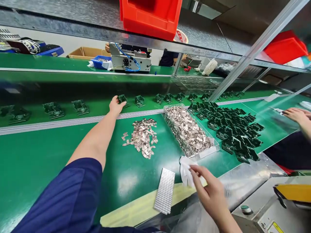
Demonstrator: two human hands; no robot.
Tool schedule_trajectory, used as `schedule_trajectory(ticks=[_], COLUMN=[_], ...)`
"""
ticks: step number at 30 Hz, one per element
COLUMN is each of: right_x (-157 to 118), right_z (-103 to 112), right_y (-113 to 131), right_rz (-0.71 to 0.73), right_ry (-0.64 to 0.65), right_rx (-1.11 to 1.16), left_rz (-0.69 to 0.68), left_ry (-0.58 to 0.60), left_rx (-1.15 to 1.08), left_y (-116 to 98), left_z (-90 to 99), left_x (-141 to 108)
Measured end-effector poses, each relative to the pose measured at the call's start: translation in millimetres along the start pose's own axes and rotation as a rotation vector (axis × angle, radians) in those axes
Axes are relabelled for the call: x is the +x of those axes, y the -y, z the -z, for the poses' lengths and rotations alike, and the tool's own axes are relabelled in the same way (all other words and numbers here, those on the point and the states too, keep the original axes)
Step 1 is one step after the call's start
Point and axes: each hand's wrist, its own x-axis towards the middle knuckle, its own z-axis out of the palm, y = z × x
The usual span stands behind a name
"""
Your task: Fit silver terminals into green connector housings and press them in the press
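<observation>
My left hand (117, 105) reaches to the belt beyond the metal rail, its fingers closed on a small green part (122, 98). Near the table's front edge, my right hand (211, 186) pinches a white cloth or tissue (186, 171). Left of that hand lies a silvery gridded plate (164, 191). Between my arms sit a loose pile of small metal pieces (144, 136) and a clear tray (216, 149) filled with similar pieces. A heap of dark green parts (233, 129) spreads to the right of the tray.
More green parts (81, 106) stand spaced along the belt (60, 94). A shelf with a red bin (150, 19) hangs overhead, and a slanted metal post (243, 64) rises at the right. Another person's hand (295, 115) is at the far right. A machine (131, 61) stands behind.
</observation>
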Motion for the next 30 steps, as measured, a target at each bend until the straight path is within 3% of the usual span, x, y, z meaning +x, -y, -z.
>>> schedule_trajectory(ticks=[3,5,7,12,15,20,27,30], right_x=[60.3,94.1,120.4,148.8,148.8,146.6,123.6,112.7], right_z=[-49.1,-79.3,-106.2,-149.8,-157.0,-153.9,-122.8,-109.2], right_y=[6.2,6.7,5.7,9.3,12.6,7.8,27.1,40.6], right_rz=[-0.023,-0.127,-0.186,-0.267,-0.275,-0.295,-0.527,-0.621], right_ry=[0.142,0.235,0.281,0.302,0.300,0.297,0.263,0.203], right_rx=[0.047,-0.035,-0.095,-0.227,-0.242,-0.148,0.535,0.794], left_rz=[-0.009,-0.058,-0.114,-0.135,-0.099,-0.060,0.094,0.044], left_ry=[0.029,0.025,-0.010,-0.223,-0.282,-0.228,-0.112,-0.138], left_rx=[0.033,0.052,0.083,0.261,0.364,0.466,0.482,0.428], left_y=[12.0,22.1,34.9,65.5,74.6,74.6,62.2,56.7], left_z=[-11.4,2.5,36.3,151.7,185.9,182.7,180.8,178.5], left_x=[-6.7,-19.5,-34.0,-48.1,-38.1,-11.2,14.5,16.6])
